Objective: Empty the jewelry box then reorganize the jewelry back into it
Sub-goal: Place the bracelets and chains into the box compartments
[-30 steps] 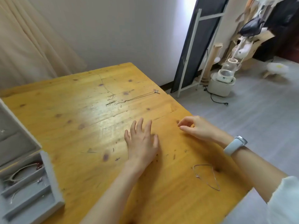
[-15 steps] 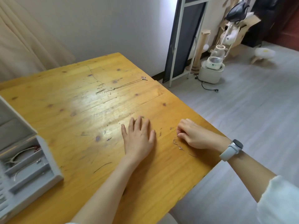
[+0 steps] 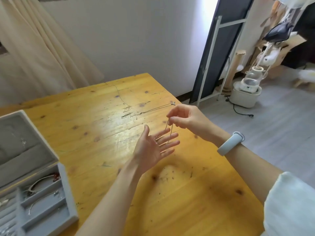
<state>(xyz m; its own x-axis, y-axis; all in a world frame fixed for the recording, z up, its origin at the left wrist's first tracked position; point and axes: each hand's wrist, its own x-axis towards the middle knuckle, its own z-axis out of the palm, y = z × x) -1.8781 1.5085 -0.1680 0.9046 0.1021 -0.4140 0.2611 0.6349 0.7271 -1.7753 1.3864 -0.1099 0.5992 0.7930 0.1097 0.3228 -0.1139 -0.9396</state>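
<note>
Above the table [image 3: 95,126], right of the grey jewelry box [image 3: 65,198], the right hand [image 3: 187,119] pinches a fine necklace [image 3: 167,132], its chain drooping onto the flat, spread left hand [image 3: 151,150]. It looks light, limp, tangle-prone; best held near the clasp. Another necklace [image 3: 151,109] lies beyond the hands; bangles [image 3: 39,184] fill box slots.

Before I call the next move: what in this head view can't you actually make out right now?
- Jewelry box: cut off by the left and bottom edges, so its full contents are unseen.
- Small pieces in its bottom-left slots: blurred, type unclear.
- Chain pinched by the right hand: too thin to tell its clasp or any tangles; its lower end bunches on the open left hand.
- Necklace lying on the table: pendant too small to identify.
</note>
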